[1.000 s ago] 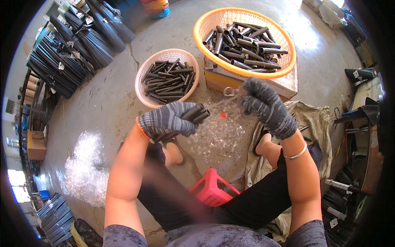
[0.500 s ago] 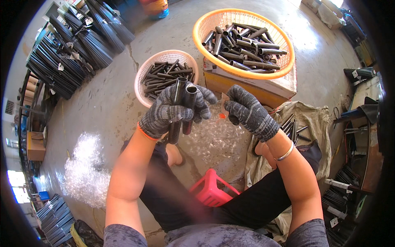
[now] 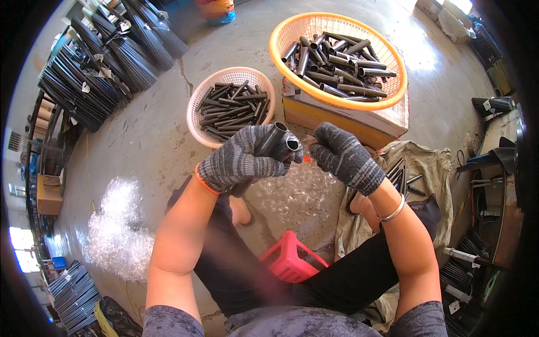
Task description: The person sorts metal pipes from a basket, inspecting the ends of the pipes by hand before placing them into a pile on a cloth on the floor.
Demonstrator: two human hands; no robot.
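Both my hands wear grey knit gloves. My left hand (image 3: 238, 163) is closed around a small bundle of dark metal tubes (image 3: 279, 139), open ends pointing up and away. My right hand (image 3: 341, 154) is just right of the tube ends, its fingertips pinched at a small orange piece (image 3: 306, 159) next to them. Beyond my hands stands a white basket (image 3: 197, 100) of thin dark tubes. To its right, an orange basket (image 3: 337, 101) holds thicker dark tubes.
The orange basket rests on a cardboard box (image 3: 331, 119). Clear plastic scraps (image 3: 115, 224) lie on the concrete floor at left. Bundles of long dark rods (image 3: 95, 67) fill the upper left. A red stool (image 3: 291, 259) is under me; a sack with tubes (image 3: 412, 168) lies right.
My left hand has turned the tube bundle so the ends face up and drawn it nearer. My right hand has come in from the right to the tube ends.
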